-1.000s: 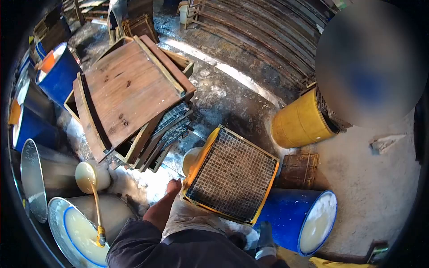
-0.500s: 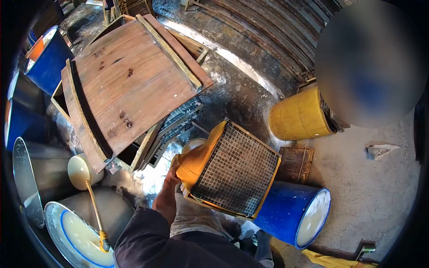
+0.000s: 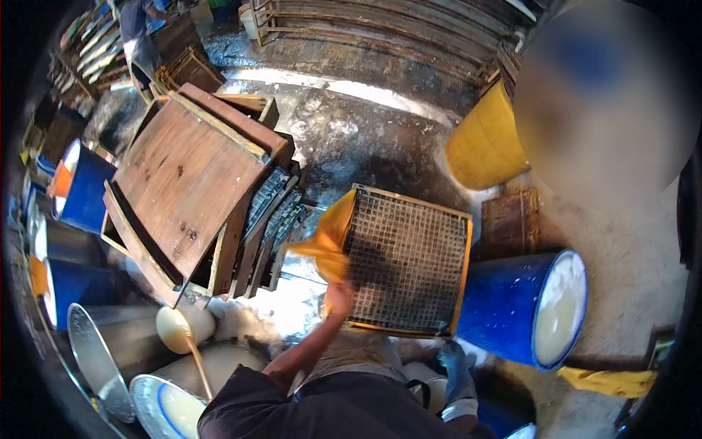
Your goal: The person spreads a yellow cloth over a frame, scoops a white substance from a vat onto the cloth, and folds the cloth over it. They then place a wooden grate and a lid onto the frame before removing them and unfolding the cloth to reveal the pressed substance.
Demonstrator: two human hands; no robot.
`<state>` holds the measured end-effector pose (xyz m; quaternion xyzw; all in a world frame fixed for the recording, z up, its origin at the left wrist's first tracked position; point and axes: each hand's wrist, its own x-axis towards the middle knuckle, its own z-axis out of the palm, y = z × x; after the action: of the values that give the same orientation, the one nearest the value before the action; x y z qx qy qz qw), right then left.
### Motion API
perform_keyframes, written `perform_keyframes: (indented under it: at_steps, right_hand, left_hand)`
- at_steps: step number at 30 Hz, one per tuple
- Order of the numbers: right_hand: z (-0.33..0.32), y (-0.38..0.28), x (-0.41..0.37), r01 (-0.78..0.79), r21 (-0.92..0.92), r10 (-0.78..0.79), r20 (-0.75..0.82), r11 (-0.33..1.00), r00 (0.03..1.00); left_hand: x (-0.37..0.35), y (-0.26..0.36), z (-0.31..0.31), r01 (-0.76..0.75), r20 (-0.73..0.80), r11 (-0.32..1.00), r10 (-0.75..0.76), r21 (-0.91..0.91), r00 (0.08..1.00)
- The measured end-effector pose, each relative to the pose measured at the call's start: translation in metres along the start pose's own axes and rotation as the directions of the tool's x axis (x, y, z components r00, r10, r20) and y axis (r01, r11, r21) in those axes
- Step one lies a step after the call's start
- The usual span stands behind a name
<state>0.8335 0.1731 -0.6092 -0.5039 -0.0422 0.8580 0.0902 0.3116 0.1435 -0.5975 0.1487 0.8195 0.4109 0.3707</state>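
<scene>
The left hand [image 3: 338,294] has its grip closed on the orange-yellow cloth [image 3: 327,238], which drapes the near-left corner of the square wire-mesh tray [image 3: 409,260]. A blue plastic barrel [image 3: 512,307] crowds the tray's right edge and stacked wooden trays [image 3: 183,183] stand to its left. The wet concrete floor [image 3: 365,146] lies open beyond.

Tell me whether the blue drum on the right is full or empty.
Nearly full: the blue drum holds pale liquid reaching close to its rim.
</scene>
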Motion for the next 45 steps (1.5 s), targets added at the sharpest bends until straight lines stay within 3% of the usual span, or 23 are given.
perform_keyframes:
  at_steps: [1, 3, 6, 7, 8, 9, 11, 14, 16, 17, 20, 21, 24, 27, 28, 30, 34, 37, 38, 40, 42, 43, 45]
  right_hand:
    - [-0.049, 0.009, 0.023, -0.224, 0.248, 0.139, 0.317, 0.943, 0.938]
    - [-0.036, 0.023, 0.016, -0.009, 0.055, 0.023, -0.256, 0.998, 0.966]
    - [-0.083, 0.024, 0.034, -0.165, 0.091, 0.141, 0.227, 0.982, 0.964]
    - [-0.081, 0.037, 0.042, 0.337, -0.155, -0.365, -0.227, 0.929, 0.903]
    - [-0.085, 0.050, 0.052, 0.559, -0.549, -0.783, -0.460, 0.622, 0.419]
    - [-0.077, 0.049, 0.049, 0.424, -0.657, -0.781, -0.550, 0.624, 0.297]
    - [-0.070, 0.028, 0.045, 0.326, -0.634, -0.712, -0.596, 0.701, 0.371]
    - [-0.082, 0.004, 0.052, 0.277, -0.567, -0.622, -0.611, 0.776, 0.490]
    - [-0.088, -0.015, 0.059, 0.252, -0.508, -0.547, -0.596, 0.824, 0.587]
    - [-0.091, -0.026, 0.065, 0.227, -0.461, -0.485, -0.582, 0.858, 0.652]
    - [-0.111, -0.071, 0.114, -0.100, -0.268, -0.030, -0.441, 0.958, 0.897]
    - [-0.113, -0.081, 0.117, -0.094, -0.254, -0.011, -0.384, 0.963, 0.923]
    - [-0.122, -0.094, 0.129, 0.022, -0.195, -0.080, -0.297, 0.981, 0.951]
    - [-0.131, -0.095, 0.137, 0.103, -0.109, -0.127, -0.244, 0.989, 0.961]
    - [-0.132, -0.095, 0.136, 0.127, -0.073, -0.141, -0.233, 0.989, 0.962]
    - [-0.132, -0.090, 0.141, 0.176, 0.001, -0.172, -0.206, 0.984, 0.963]
    - [-0.133, -0.077, 0.161, 0.273, 0.161, -0.239, -0.203, 0.948, 0.950]
    - [-0.129, -0.070, 0.168, 0.382, 0.262, -0.315, -0.263, 0.886, 0.912]
    - [-0.129, -0.069, 0.168, 0.433, 0.280, -0.350, -0.299, 0.857, 0.888]
    - [-0.126, -0.071, 0.150, 0.567, 0.303, -0.435, -0.406, 0.766, 0.804]
    - [-0.106, -0.089, 0.084, 0.658, 0.159, -0.511, -0.508, 0.736, 0.693]
    - [-0.100, -0.090, 0.065, 0.659, 0.129, -0.527, -0.496, 0.741, 0.690]
    - [-0.087, -0.090, 0.033, 0.580, -0.549, -0.777, -0.570, 0.602, 0.267]
  left_hand:
    - [-0.007, -0.037, 0.050, -0.442, 0.167, 0.894, 0.426, 0.073, 0.889]
    - [-0.060, 0.014, 0.082, -0.466, 0.431, 0.823, 0.568, -0.326, 0.701]
    - [-0.081, 0.005, 0.119, -0.371, 0.768, 0.926, 0.289, -0.073, 0.572]
    - [-0.093, 0.021, 0.125, -0.406, 0.820, 0.911, 0.182, 0.067, 0.542]
    - [-0.096, 0.029, 0.136, -0.449, 0.809, 0.890, 0.203, 0.083, 0.551]
    - [-0.094, 0.036, 0.146, -0.464, 0.822, 0.880, 0.188, 0.102, 0.537]
    - [-0.083, 0.053, 0.172, -0.307, 0.832, 0.947, 0.090, 0.100, 0.547]
    - [-0.056, 0.084, 0.225, -0.440, 0.804, 0.877, 0.115, 0.194, 0.583]
    - [-0.030, 0.105, 0.266, -0.684, 0.772, 0.729, 0.436, -0.003, 0.462]
    - [-0.048, 0.158, 0.285, -0.633, 0.789, 0.756, 0.282, 0.167, 0.546]
    - [-0.006, 0.191, 0.372, -0.808, 0.766, 0.531, 0.400, 0.254, 0.504]
    - [0.002, 0.206, 0.396, -0.904, 0.764, 0.429, 0.582, 0.003, 0.278]
    - [0.026, 0.229, 0.469, -0.961, 0.799, 0.120, 0.534, 0.250, 0.275]
    - [0.046, 0.227, 0.518, -0.861, 0.792, -0.442, 0.606, 0.251, -0.080]
    - [0.046, 0.222, 0.533, -0.863, 0.789, -0.442, 0.608, 0.244, -0.088]
    - [0.024, 0.232, 0.551, -0.680, 0.877, -0.597, 0.086, 0.426, 0.473]
    - [0.018, 0.201, 0.582, -0.547, 0.864, -0.758, 0.040, 0.354, 0.503]
    - [0.084, 0.127, 0.601, -0.467, 0.898, -0.767, 0.383, 0.441, 0.218]
    - [0.030, 0.177, 0.594, -0.614, 0.902, -0.717, 0.048, 0.331, 0.429]
    - [0.044, 0.171, 0.616, -0.755, 0.882, -0.532, -0.033, 0.383, 0.470]
    - [0.045, 0.181, 0.624, -0.848, 0.866, -0.299, -0.115, 0.437, 0.487]
    - [0.040, 0.194, 0.624, -0.935, 0.944, -0.150, -0.020, 0.322, 0.328]
    - [0.038, 0.226, 0.604, -0.982, 0.974, -0.006, 0.134, 0.187, 0.184]
